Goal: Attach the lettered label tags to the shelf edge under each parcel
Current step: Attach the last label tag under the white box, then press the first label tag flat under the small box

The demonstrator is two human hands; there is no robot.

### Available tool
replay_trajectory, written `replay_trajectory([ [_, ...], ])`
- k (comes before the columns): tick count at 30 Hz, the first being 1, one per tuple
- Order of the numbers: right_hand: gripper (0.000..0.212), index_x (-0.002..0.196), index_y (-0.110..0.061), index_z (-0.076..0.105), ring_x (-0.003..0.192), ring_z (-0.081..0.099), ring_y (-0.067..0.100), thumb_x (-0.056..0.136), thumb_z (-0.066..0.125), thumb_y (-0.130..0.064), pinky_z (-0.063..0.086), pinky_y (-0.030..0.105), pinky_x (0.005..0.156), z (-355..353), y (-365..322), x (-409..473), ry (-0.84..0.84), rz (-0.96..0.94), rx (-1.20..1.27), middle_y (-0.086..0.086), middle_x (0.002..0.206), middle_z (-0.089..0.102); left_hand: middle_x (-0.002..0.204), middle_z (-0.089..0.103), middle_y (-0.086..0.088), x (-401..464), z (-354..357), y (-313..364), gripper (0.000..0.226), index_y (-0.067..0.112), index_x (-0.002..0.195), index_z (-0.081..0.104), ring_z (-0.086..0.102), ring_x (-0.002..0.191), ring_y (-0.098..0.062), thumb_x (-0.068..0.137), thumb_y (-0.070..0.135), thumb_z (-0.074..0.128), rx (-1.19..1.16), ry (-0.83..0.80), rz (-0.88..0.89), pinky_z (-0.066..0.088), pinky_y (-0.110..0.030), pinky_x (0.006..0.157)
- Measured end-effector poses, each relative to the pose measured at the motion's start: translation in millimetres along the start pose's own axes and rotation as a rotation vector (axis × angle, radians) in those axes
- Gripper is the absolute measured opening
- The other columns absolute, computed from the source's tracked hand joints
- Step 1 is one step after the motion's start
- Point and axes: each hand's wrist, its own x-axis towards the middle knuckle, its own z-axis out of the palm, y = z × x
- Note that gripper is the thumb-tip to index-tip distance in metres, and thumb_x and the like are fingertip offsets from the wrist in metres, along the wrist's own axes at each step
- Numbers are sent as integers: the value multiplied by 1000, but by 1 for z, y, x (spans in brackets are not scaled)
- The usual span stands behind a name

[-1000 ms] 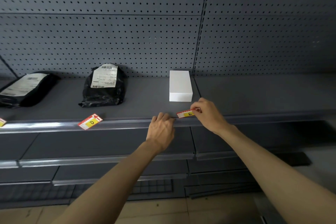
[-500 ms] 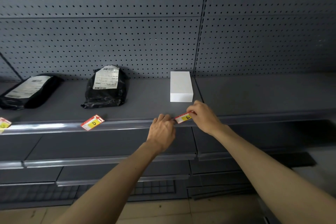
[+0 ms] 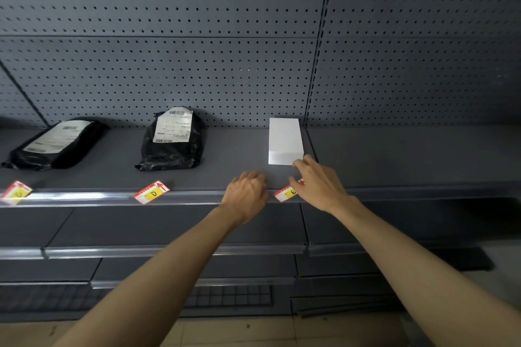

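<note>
A white box (image 3: 284, 139) stands on the grey shelf. Below it, the red and yellow tag marked E (image 3: 285, 194) lies tilted on the shelf edge strip (image 3: 84, 198). My right hand (image 3: 320, 187) covers the tag's right end, thumb and fingers on it, and the index finger reaches to the box's front corner. My left hand (image 3: 248, 194) rests with curled fingers on the shelf edge just left of the tag and holds nothing. A tag marked D (image 3: 152, 192) sits on the edge below the middle black parcel (image 3: 172, 141). Another tag (image 3: 16, 192) sits below the left black parcel (image 3: 53, 144).
A grey pegboard wall (image 3: 197, 65) backs the shelf. The shelf part right of the white box (image 3: 408, 155) holds nothing. Lower grey shelves (image 3: 169, 251) step out toward me, and a tiled floor (image 3: 253, 329) lies below.
My right hand has lowered the E tag onto the shelf edge strip and spread its fingers toward the white box. My left hand has stayed on the edge.
</note>
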Motion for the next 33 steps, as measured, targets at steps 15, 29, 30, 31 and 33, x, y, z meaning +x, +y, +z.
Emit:
replay_trajectory([
  [15, 41, 96, -12, 59, 93, 56, 28, 91, 47, -50, 41, 33, 65, -41, -239, 71, -3, -331, 2, 9, 103, 58, 106, 67, -10, -129, -188, -183, 51, 13, 98, 64, 62, 100, -29, 88, 60, 45, 208, 244, -323, 49, -42, 83],
  [29, 47, 99, -11, 58, 104, 53, 30, 90, 43, -54, 44, 41, 80, -7, -648, 75, -10, -609, 36, 12, 109, 59, 88, 71, -10, -430, -341, -425, 51, 12, 79, 64, 64, 82, -31, 89, 56, 41, 368, 250, -676, 51, -38, 70],
  [30, 48, 101, -11, 58, 104, 53, 30, 89, 43, -55, 44, 41, 80, -2, -673, 74, -12, -621, 41, 11, 110, 59, 83, 69, -10, -448, -349, -439, 52, 11, 72, 62, 64, 78, -30, 89, 55, 40, 374, 248, -695, 52, -39, 68],
  [31, 48, 103, -12, 58, 104, 52, 30, 89, 43, -55, 44, 41, 80, 2, -696, 73, -18, -635, 44, 11, 110, 59, 81, 68, -9, -466, -356, -453, 53, 10, 69, 60, 63, 76, -29, 89, 55, 40, 381, 248, -714, 51, -38, 65],
  [33, 49, 106, -12, 58, 105, 52, 30, 90, 42, -55, 44, 42, 81, 10, -741, 72, -36, -657, 55, 11, 112, 59, 82, 67, -6, -497, -367, -481, 52, 11, 72, 63, 62, 76, -27, 89, 55, 40, 400, 253, -743, 45, -34, 61],
])
